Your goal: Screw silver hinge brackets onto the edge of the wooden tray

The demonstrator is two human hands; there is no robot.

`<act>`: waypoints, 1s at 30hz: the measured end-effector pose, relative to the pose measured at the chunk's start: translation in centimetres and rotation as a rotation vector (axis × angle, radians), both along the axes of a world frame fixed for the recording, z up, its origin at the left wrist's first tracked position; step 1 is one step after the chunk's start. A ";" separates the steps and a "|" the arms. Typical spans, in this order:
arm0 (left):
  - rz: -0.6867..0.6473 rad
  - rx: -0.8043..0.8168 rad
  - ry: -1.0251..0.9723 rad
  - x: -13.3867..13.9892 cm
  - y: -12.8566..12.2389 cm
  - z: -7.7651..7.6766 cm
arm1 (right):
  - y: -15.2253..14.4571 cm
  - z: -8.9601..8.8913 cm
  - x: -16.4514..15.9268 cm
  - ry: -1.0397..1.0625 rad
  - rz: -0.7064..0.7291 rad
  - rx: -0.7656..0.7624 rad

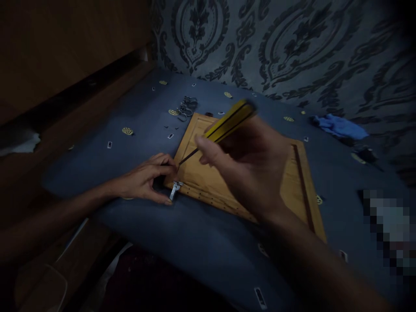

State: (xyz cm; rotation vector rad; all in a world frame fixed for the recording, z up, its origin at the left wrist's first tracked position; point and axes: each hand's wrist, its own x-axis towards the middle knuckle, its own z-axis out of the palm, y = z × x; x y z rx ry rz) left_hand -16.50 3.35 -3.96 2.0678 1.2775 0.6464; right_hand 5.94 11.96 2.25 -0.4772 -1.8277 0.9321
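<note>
A yellow-and-black screwdriver [227, 121] is gripped in my right hand [253, 164], which is raised over a wooden cabinet door panel [211, 173]. Its thin shaft slants down left, the tip at the panel's near left corner, close to my left fingertips. A small metal hinge [175, 188] sits at that corner, its arm sticking out past the edge. My left hand [151, 177] curls about the corner, thumb against the hinge arm and fingers on the wood. Whether a screw is under the screwdriver tip is too small to tell.
The panel lies on a dark blue patterned sheet [143, 112]. Beyond it are several metal pieces [187, 107] and small dark screws [171, 127]. A blue cloth [341, 126] lies far right. Wooden furniture [81, 43] stands left; a patterned wall [240, 34] rises behind.
</note>
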 end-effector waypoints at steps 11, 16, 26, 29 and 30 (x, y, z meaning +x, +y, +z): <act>-0.032 0.076 -0.039 -0.4 0.5 -0.7 | -4.6 4.7 2.3 0.234 -0.155 0.057; -0.040 0.088 -0.057 -0.6 0.6 -1.0 | -5.0 2.7 2.6 0.267 -0.172 0.000; -0.017 0.072 -0.053 -0.6 0.6 -1.1 | -5.6 0.0 4.8 0.159 -0.187 -0.263; -0.020 0.079 -0.054 -0.6 0.6 -1.1 | -5.5 -0.7 4.4 0.152 -0.142 -0.284; -0.021 0.079 -0.054 -0.6 0.6 -1.0 | -5.4 -1.0 4.1 0.152 -0.128 -0.287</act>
